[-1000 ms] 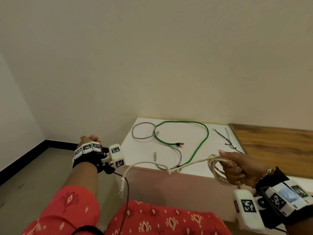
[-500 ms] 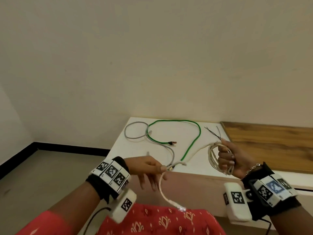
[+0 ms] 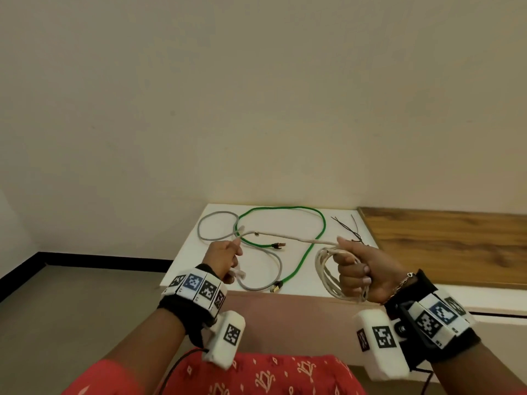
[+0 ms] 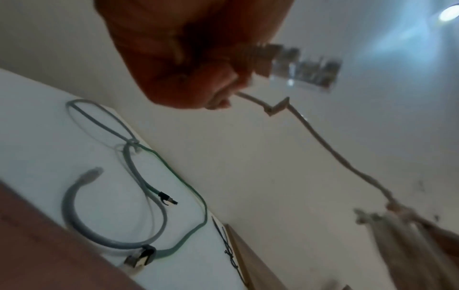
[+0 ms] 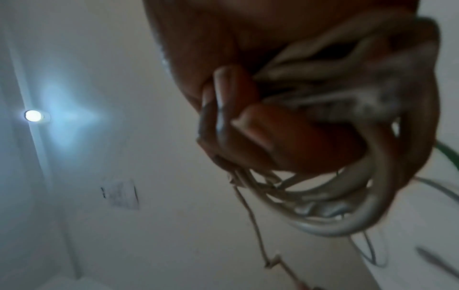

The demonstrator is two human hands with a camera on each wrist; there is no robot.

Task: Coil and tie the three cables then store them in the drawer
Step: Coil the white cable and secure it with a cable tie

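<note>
My right hand [image 3: 360, 271] grips a coil of white cable [image 3: 328, 273] [image 5: 330, 212] above the front edge of the white cabinet top [image 3: 299, 283]. From the coil a straight length of the cable [image 3: 288, 237] [image 4: 330, 155] runs left to my left hand [image 3: 225, 256], which holds its end; the clear plug [image 3: 237, 272] [image 4: 301, 66] sticks out below the fingers. A green cable [image 3: 310, 249] [image 4: 196, 198] and a grey cable [image 3: 216, 223] [image 4: 74, 219] lie loose on the top. Thin black ties [image 3: 346, 228] [image 4: 229, 253] lie at its back right.
A wooden surface [image 3: 445, 246] adjoins the white top on the right. A dark seam [image 3: 496, 314] runs along the cabinet front at the right. The floor [image 3: 71, 309] with a black skirting lies to the left. My lap in red cloth [image 3: 256, 374] is below.
My left hand came in from the far left, took the white cable's loose end and lifted it, stretching the cable straight towards the coil. The right hand stayed on the coil.
</note>
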